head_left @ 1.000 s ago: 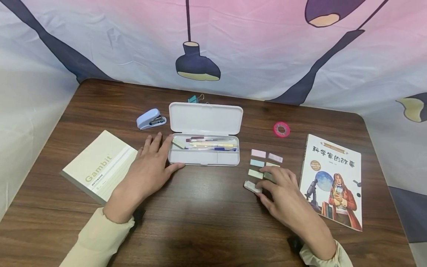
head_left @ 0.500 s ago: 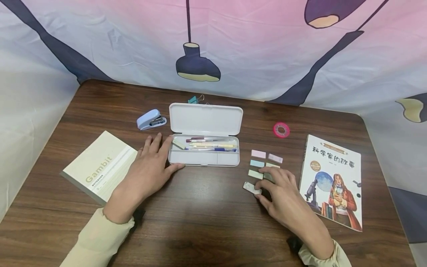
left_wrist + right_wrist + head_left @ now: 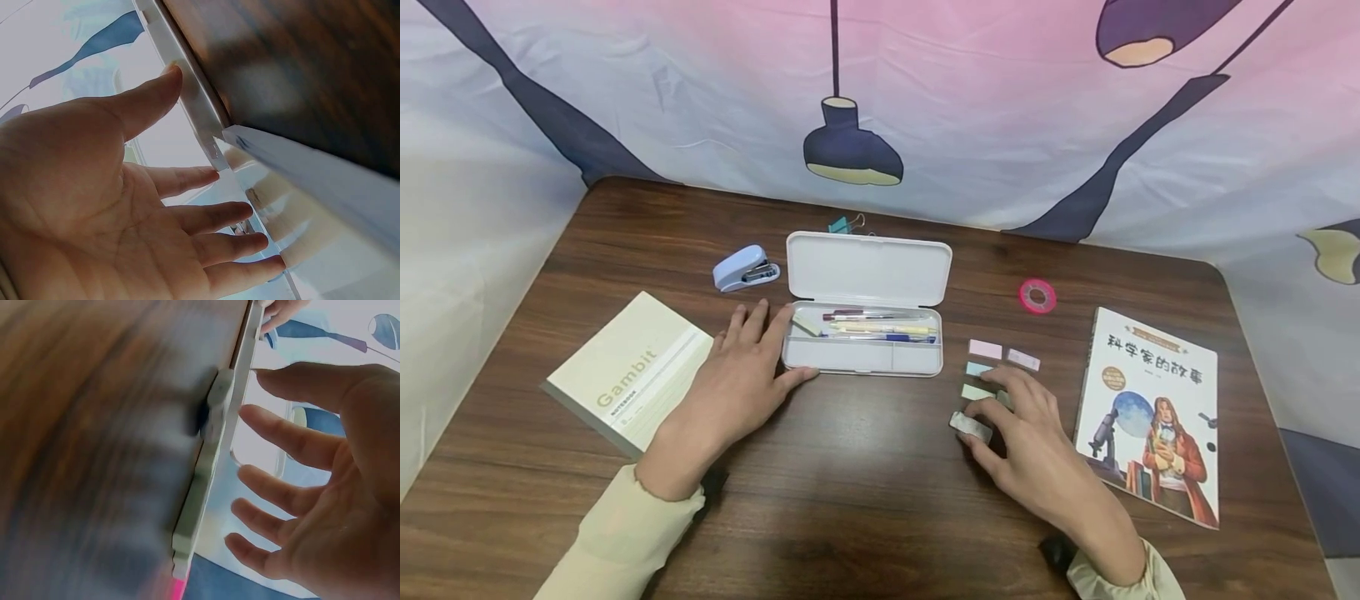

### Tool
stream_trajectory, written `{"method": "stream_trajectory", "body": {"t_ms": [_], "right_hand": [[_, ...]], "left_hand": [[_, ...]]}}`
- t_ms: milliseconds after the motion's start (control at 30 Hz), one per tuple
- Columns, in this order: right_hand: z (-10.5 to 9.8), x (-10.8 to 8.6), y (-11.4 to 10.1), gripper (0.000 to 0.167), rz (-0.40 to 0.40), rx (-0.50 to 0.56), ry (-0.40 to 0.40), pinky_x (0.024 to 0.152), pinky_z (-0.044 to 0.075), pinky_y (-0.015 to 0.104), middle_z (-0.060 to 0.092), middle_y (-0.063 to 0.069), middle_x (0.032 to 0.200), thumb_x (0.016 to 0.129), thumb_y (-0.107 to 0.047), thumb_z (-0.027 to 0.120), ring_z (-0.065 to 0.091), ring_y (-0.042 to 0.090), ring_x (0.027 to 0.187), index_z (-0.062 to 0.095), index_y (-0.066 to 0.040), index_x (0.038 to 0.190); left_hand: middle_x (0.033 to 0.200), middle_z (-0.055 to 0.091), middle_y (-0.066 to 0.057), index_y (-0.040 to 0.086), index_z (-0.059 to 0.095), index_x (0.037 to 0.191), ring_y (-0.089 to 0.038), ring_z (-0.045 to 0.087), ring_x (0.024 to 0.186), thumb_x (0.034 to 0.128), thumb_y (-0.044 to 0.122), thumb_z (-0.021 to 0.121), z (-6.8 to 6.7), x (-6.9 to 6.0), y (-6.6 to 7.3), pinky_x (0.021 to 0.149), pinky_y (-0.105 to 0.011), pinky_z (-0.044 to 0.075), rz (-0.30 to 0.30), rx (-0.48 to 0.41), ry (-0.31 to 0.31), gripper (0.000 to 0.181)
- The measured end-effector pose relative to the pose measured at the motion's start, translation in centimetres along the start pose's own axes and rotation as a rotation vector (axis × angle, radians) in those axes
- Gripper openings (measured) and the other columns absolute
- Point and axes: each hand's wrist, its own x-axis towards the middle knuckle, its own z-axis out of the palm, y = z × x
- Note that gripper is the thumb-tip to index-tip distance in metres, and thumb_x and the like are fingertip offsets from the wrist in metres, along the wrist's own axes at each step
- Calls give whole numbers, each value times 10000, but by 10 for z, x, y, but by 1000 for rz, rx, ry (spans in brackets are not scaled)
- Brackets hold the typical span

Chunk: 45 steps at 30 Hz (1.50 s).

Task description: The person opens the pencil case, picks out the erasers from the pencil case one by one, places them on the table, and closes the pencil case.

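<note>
My left hand [image 3: 726, 387] lies with straight, spread fingers at the left end of an open white pencil case [image 3: 835, 358], its fingertips by the case's edge. In the left wrist view, that hand [image 3: 144, 194] holds nothing. Pens [image 3: 880, 327] and a pale green eraser [image 3: 807, 325] lie inside the case. My right hand [image 3: 1033, 433] hovers low over a group of small eraser-like blocks, fingers slightly bent, the nearest at a grey-white block [image 3: 970, 427]. In the right wrist view, the right hand [image 3: 331, 481] has its fingers apart and grips nothing. Some blocks are partly hidden beneath it.
Other blocks are pink [image 3: 985, 348], lilac [image 3: 1023, 359], blue [image 3: 977, 368] and green [image 3: 978, 392]. A cream notebook [image 3: 632, 367] lies left, and a blue stapler [image 3: 745, 268] behind it. Toward the right are a pink ring [image 3: 1037, 296] and a book [image 3: 1150, 417]. A teal binder clip [image 3: 841, 225] sits behind the case.
My right hand has shifted slightly left, its fingers coming further over the grey-white block and its neighbours. The left hand stays at the case. The head view has shifted a little.
</note>
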Motion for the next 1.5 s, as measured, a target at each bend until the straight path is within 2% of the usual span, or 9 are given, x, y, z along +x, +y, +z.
{"method": "stream_trajectory", "body": {"t_ms": [167,267,500,667,867,1067,1200,1367,1500], "right_hand": [[4,7,-5,254,-20,10,20,1212,448,732,623,173,1552,955,-125,932,551,488,1497,834,-138,1189],[5,14,-8,245,-17,10,6,1224,448,716,625,174,1557,975,-128,913,549,478,1499,842,-119,1209],[10,37,-15,192,-9,21,-38,1289,423,692,637,182,1554,1027,-159,864,538,456,1536,847,-107,1211],[14,56,-23,172,-26,43,-56,1279,439,679,634,197,1547,1045,-177,849,535,440,1535,849,-100,1200],[19,81,-32,209,-58,51,-63,1286,419,689,620,216,1565,1059,-188,833,519,482,1549,841,-78,1237],[25,104,-44,217,-68,70,-60,1230,438,690,618,224,1585,1090,-199,789,511,471,1558,847,-80,1262],[29,118,-52,220,-60,92,-71,1245,427,675,617,214,1582,1098,-200,782,505,448,1556,850,-79,1269],[36,134,-64,253,-44,121,-90,1258,409,669,613,204,1598,1100,-197,781,494,438,1564,844,-67,1308],[42,146,-72,271,-44,118,-105,1278,400,659,615,200,1613,1100,-207,785,494,423,1574,842,-64,1323]], "left_hand": [[1807,327,-402,64,344,1785,-674,256,1697,1097,515,754,9,3,-11,1265,-875,351,14,11,18,919],[1807,329,-400,68,349,1785,-674,258,1696,1090,525,761,8,3,-10,1261,-876,354,11,10,16,928],[1807,301,-422,25,337,1781,-677,235,1702,1113,440,751,-10,-4,12,1289,-858,339,-19,7,-31,889],[1799,315,-425,23,354,1771,-688,255,1689,1093,431,781,-9,-4,12,1273,-871,346,-18,3,-22,899],[1806,304,-421,24,333,1783,-676,244,1700,1123,422,742,-14,-5,17,1294,-855,338,-26,6,-47,872],[1795,326,-424,12,366,1765,-681,262,1691,1094,412,784,-13,-5,16,1277,-861,355,-23,8,-20,886],[1793,327,-425,19,355,1772,-679,266,1691,1112,413,758,-13,-5,16,1282,-854,357,-22,11,-27,868],[1789,340,-422,33,368,1767,-681,278,1685,1089,430,787,-10,-4,11,1266,-861,370,-14,15,-9,891],[1789,339,-424,30,365,1769,-679,276,1687,1098,424,776,-12,-4,14,1270,-857,371,-16,21,-21,880]]}}
